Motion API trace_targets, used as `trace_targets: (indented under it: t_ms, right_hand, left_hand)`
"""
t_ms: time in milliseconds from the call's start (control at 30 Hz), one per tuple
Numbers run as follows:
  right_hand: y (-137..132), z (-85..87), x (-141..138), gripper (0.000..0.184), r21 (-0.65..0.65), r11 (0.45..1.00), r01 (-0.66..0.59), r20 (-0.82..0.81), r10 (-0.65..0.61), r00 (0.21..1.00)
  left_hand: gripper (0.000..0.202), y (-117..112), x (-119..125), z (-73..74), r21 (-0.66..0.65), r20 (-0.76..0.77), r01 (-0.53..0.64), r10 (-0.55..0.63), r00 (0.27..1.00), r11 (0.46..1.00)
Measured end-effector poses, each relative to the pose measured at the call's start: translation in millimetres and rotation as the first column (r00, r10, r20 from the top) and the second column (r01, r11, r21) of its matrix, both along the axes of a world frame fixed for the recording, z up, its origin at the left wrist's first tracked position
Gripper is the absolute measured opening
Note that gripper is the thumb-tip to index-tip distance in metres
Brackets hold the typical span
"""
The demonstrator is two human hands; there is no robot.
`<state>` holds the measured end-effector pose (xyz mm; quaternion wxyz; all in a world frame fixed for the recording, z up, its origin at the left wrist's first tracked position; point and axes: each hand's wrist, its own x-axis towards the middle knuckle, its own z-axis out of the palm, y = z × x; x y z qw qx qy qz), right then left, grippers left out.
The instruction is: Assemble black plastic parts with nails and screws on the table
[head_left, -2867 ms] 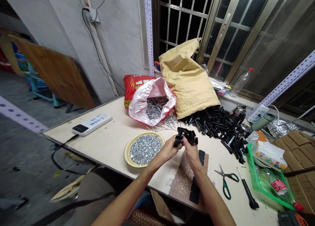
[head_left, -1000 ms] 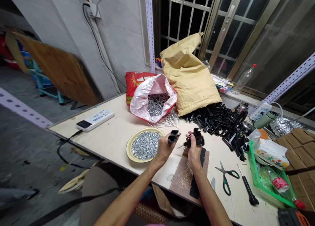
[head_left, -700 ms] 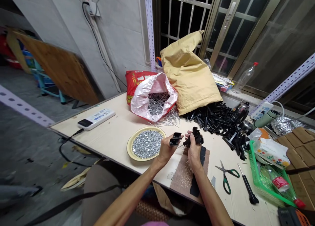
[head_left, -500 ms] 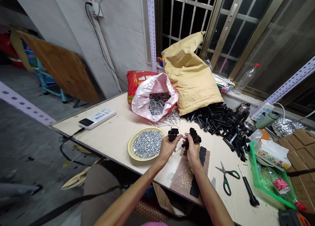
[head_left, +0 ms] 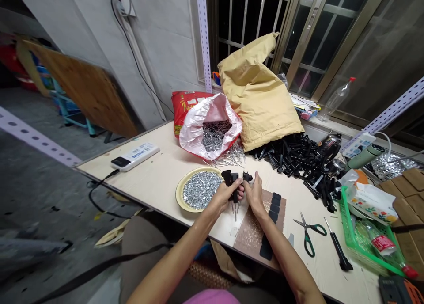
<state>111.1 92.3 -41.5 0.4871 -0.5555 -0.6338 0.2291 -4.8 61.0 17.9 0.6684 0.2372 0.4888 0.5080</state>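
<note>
My left hand [head_left: 224, 197] is closed around a black plastic clip [head_left: 229, 179] with a thin nail hanging down from it. Right beside it, my right hand [head_left: 254, 194] is closed on more black plastic clips [head_left: 247, 177]; the two hands nearly touch above the table's near edge. Just left of them sits a yellow plate of small silver metal bits [head_left: 199, 194]. Behind lie an open white bag of nails [head_left: 213, 132] and a heap of black plastic parts [head_left: 291, 156] spilling from a brown paper sack [head_left: 260, 101].
A brown mat with black pads [head_left: 256, 226] lies under my right wrist. Green-handled scissors [head_left: 308, 235] and a black tool [head_left: 338, 250] lie to the right, beside a green basket [head_left: 362, 233]. A white power strip [head_left: 135, 155] rests at the table's left end.
My hands came together from a small gap and dropped lower toward the table. The left hand's clip now points upright with a nail hanging below it.
</note>
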Motion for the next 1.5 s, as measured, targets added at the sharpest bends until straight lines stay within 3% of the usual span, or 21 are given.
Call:
trace_targets:
  t_ms: [67,100,167,233,300,367,467,600,700,800,900,933,967,1033,1100,1167,1233,1333,1433,1500]
  right_hand:
    - [-11,10.5,12,0.043,0.167,0.984,-0.057,0.175,0.027,0.984]
    - [-17,15.7,19,0.041,0.255,0.956,-0.148,0.266,0.079,0.961]
    - [-27,24.1,30,0.038,0.367,0.835,-0.410,0.461,0.219,0.860]
    - [-33,29.4,39,0.034,0.356,0.706,-0.613,0.620,0.312,0.720]
    - [-36,32.2,45,0.031,0.279,0.649,-0.708,0.698,0.369,0.613]
    - [-36,33.9,48,0.028,0.201,0.647,-0.736,0.728,0.404,0.554]
    - [-32,36.1,49,0.028,0.143,0.652,-0.745,0.759,0.411,0.505]
    - [-24,35.5,53,0.031,0.165,0.586,-0.793,0.783,0.411,0.467]
    - [-18,29.0,57,0.030,0.215,0.557,-0.802,0.787,0.387,0.480]
    - [-14,21.2,61,0.029,0.241,0.576,-0.781,0.780,0.363,0.509]
    - [-14,19.4,64,0.026,0.325,0.619,-0.715,0.700,0.352,0.622]
    - [-15,20.9,64,0.024,0.369,0.638,-0.676,0.657,0.336,0.675]
    - [-16,23.4,65,0.023,0.412,0.657,-0.631,0.610,0.316,0.727]
    - [-19,31.0,63,0.021,0.468,0.702,-0.537,0.519,0.274,0.810]
    - [-23,40.6,59,0.020,0.473,0.762,-0.442,0.441,0.230,0.868]
    - [-29,50.9,53,0.019,0.457,0.819,-0.348,0.377,0.176,0.909]
    - [-34,60.8,43,0.019,0.443,0.848,-0.290,0.336,0.142,0.931]
    - [-42,72.3,29,0.022,0.428,0.857,-0.288,0.322,0.152,0.934]
    - [-48,77.2,17,0.025,0.401,0.861,-0.314,0.332,0.182,0.926]
    - [-51,77.1,10,0.028,0.370,0.870,-0.326,0.329,0.205,0.922]
  left_hand:
    - [0.027,3,-2,0.3,-0.052,0.057,-0.031,0.034,0.998,0.998]
    - [0.026,4,-3,0.3,-0.072,0.092,-0.036,0.043,0.995,0.997]
    - [0.025,6,-4,-0.3,-0.091,0.155,-0.026,0.040,0.987,0.996]
    - [0.026,6,-3,-2.1,-0.076,0.196,0.030,-0.014,0.981,0.997]
    - [0.029,7,0,-4.9,-0.047,0.204,0.105,-0.093,0.974,0.993]
    - [0.034,8,5,-8.5,-0.040,0.191,0.169,-0.159,0.969,0.985]
    - [0.038,13,14,-14.0,-0.047,0.135,0.168,-0.161,0.978,0.985]
    - [0.042,22,24,-19.7,0.035,-0.022,0.137,-0.136,0.990,0.990]
    - [0.041,27,31,-21.2,0.056,-0.086,0.136,-0.131,0.988,0.989]
    - [0.036,28,35,-17.7,0.089,-0.179,0.099,-0.082,0.980,0.991]
    - [0.021,20,25,-9.3,0.181,-0.323,0.032,0.029,0.946,0.983]
    - [0.017,15,18,-6.5,0.238,-0.407,0.019,0.082,0.910,0.971]
    - [0.015,10,8,-4.2,0.350,-0.563,0.054,0.164,0.810,0.935]
    - [0.018,-3,-15,-2.1,0.434,-0.814,0.175,0.302,0.496,0.884]
    - [0.023,-13,-40,-4.0,0.328,-0.937,0.201,0.291,0.193,0.923]
    - [0.024,-20,-60,-8.8,0.176,-0.983,0.211,0.182,-0.007,0.961]
    - [0.026,-22,-71,-14.4,0.052,-0.991,0.245,0.080,-0.105,0.968]
    - [0.027,-22,-72,-20.3,-0.017,-0.987,0.287,0.030,-0.161,0.958]
    - [0.023,-20,-69,-22.5,-0.007,-0.987,0.279,0.039,-0.159,0.960]
    - [0.021,-17,-70,-23.6,0.017,-0.993,0.287,0.050,-0.108,0.958]
